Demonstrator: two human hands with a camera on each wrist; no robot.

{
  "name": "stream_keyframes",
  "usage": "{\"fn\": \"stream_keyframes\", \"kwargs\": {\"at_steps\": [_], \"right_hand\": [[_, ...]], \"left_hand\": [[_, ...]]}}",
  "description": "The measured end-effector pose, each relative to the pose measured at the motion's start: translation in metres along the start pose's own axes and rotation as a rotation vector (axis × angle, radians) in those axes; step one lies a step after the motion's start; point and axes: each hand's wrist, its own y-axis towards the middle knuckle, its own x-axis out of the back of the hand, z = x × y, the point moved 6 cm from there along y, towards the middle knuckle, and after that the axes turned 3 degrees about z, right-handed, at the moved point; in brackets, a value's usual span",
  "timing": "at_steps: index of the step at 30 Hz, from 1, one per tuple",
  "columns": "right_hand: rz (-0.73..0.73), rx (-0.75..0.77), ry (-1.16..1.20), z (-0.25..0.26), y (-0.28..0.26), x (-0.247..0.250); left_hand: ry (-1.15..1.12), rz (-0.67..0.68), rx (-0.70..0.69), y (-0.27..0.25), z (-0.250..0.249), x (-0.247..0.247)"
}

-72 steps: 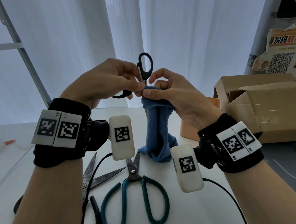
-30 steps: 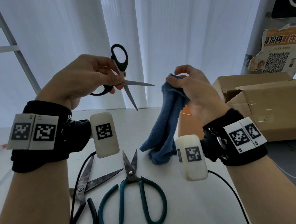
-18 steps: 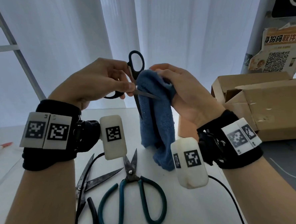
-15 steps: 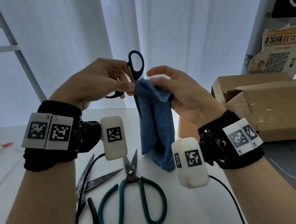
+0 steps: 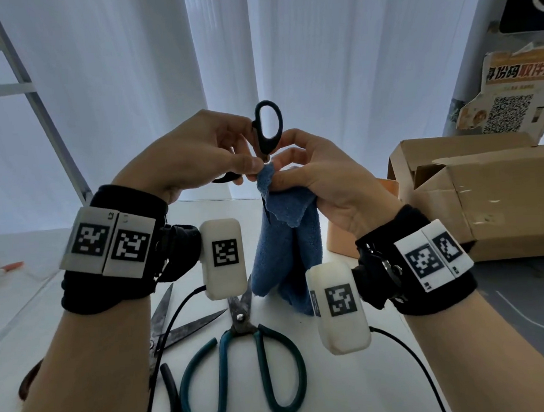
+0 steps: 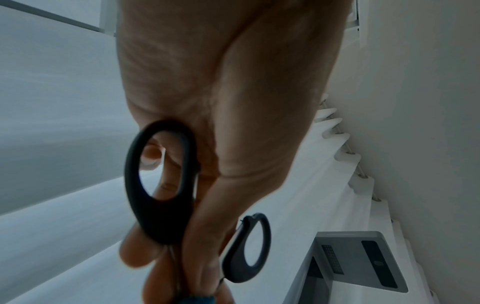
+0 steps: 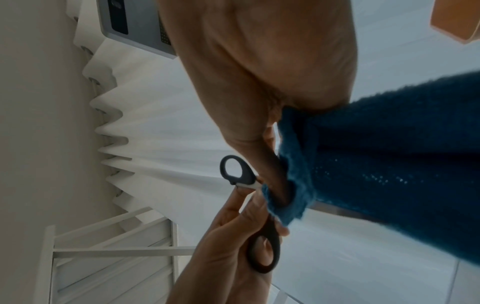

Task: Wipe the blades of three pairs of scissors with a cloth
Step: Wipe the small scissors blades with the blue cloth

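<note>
Cloth (image 5: pixel 290 236) now wraps blades; right hand (image 5: pixel 320 180) pinches it, left hand (image 5: pixel 197 156) grips scissors (image 5: pixel 267 126).

cardboard box (image 5: pixel 499 198) right, scissors (image 5: pixel 242 360) below hands

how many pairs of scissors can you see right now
3. The black-handled scissors are held up in the left hand, blades in the blue cloth. The teal-handled scissors lie on the table; the dark metal scissors lie to their left, partly hidden by the forearm.

White backlit curtains (image 5: pixel 319 59), white table (image 5: pixel 355 391), cardboard box (image 5: pixel 502 198) at right.
</note>
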Motion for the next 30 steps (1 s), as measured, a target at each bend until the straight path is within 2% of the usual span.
{"fn": "stream_keyframes", "kwargs": {"at_steps": [7,14,19,25,30], "right_hand": [[0.053,-0.025,0.096,0.006,-0.004,0.004],[0.046,-0.034,0.085,0.002,-0.003,0.002],[0.0,-0.016,0.018,0.003,-0.003,0.005],[0.044,-0.032,-0.001,0.003,-0.005,0.005],[0.003,-0.045,-0.094,0.002,-0.005,0.004]], "left_hand": [[-0.014,-0.05,0.027,-0.002,0.008,0.009],[-0.044,-0.036,0.014,-0.003,0.006,0.01],[-0.05,-0.031,0.008,-0.002,0.006,0.008],[-0.039,-0.069,0.024,-0.002,0.008,0.009],[-0.05,-0.061,0.038,-0.002,0.007,0.009]]}}
